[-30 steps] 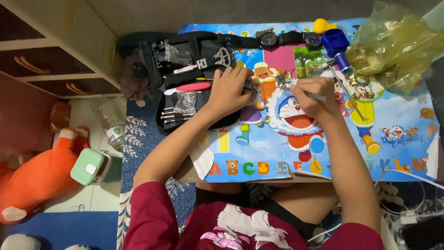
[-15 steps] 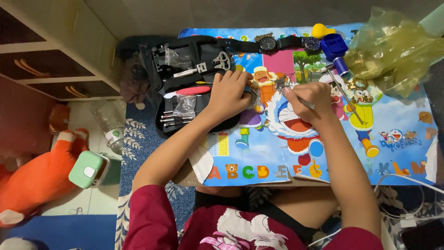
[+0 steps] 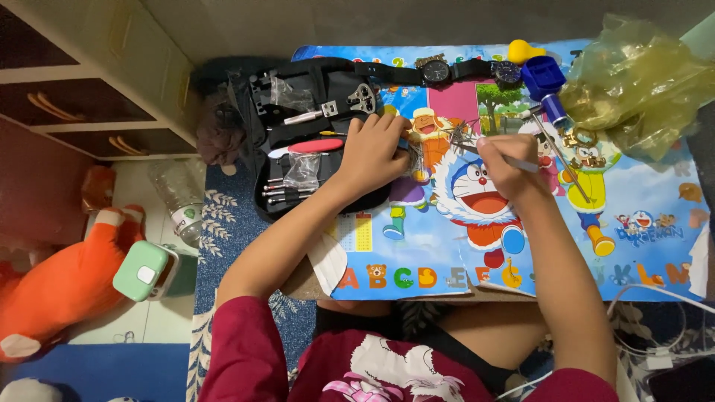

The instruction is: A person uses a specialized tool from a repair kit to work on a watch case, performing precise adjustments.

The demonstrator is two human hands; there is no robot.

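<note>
- The right hand has its fingers pinched narrow around a thin silver tool, whose tip points left toward a small tangle of metal parts lying on the desk near the middle of its far half.
- The left hand lies flat with fingers spread wide, holding nothing. Its fingertips press down just left of the metal parts, while the palm rests on the right edge of the black tool case.
- The metal parts sit between the two hands — just beside the left fingertips and close to the tool's tip; whether the tip touches them is too small to tell.
- The open tool case hangs over the desk's left edge, with small tools in its pockets.
- Along the far edge lie two wristwatches, a blue holder block and a yellow blower; a crumpled yellow-green plastic bag fills the far right corner.
- A long thin rod lies just right of the right hand.
- The near right part of the desk — past the right forearm — is the widest open stretch of its cartoon-printed top.
- On the floor to the left are an orange plush toy and a green box.
</note>
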